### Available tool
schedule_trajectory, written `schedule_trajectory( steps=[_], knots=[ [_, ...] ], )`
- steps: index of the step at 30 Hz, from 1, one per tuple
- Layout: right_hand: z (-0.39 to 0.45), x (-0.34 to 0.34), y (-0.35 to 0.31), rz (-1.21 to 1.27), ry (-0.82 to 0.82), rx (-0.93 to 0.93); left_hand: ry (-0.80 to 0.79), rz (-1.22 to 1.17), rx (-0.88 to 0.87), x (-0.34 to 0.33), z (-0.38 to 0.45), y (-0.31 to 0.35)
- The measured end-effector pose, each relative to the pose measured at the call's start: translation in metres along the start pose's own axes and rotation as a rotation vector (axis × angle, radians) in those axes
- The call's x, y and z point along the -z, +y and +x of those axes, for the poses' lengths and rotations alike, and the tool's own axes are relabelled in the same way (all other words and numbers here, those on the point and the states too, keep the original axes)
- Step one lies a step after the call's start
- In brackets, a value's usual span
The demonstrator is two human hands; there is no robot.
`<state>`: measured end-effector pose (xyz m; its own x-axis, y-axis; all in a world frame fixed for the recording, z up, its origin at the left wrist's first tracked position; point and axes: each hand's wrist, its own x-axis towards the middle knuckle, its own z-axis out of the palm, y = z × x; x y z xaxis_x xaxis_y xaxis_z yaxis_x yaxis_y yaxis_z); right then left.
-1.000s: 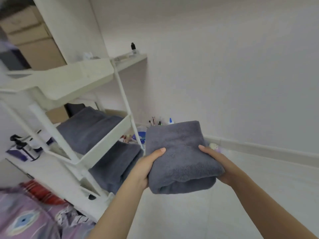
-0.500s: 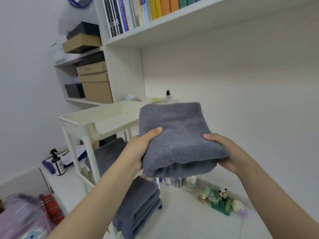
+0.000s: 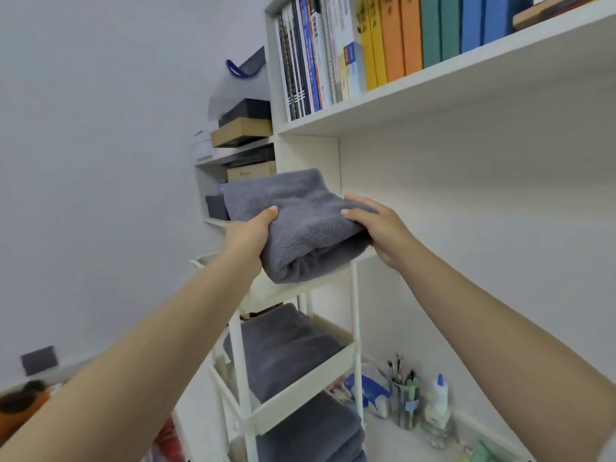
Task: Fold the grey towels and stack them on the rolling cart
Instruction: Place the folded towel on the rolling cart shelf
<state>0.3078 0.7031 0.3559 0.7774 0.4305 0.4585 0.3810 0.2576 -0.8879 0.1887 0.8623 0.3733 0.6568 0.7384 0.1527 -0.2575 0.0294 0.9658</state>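
A folded grey towel is held between both hands over the top tray of the white rolling cart. My left hand grips its left edge, thumb on top. My right hand grips its right edge, thumb on top as well. The towel's near fold hangs just over the top tray's front rim. A folded grey towel lies in the middle tray. More folded grey towels fill the bottom tray.
A white bookshelf with books runs above and to the right of the cart. Stacked boxes sit on shelves behind it. On the floor at right stand a pen cup, a glue bottle and a blue item.
Both hands have lifted the folded towel up and forward, from floor height to over the cart's top tray. The view has tilted upward to the bookshelf.
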Motion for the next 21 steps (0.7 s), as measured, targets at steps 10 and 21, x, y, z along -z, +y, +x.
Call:
schedule_trajectory(
  steps=[10, 21],
  knots=[
    [0.032, -0.029, 0.06, -0.381, -0.065, -0.011, -0.302, 0.638, 0.151, 0.035, 0.052, -0.012],
    [0.024, -0.03, 0.064, -0.649, 0.126, 0.125, -0.206, 1.215, -0.174, 0.04, 0.063, -0.025]
  ],
)
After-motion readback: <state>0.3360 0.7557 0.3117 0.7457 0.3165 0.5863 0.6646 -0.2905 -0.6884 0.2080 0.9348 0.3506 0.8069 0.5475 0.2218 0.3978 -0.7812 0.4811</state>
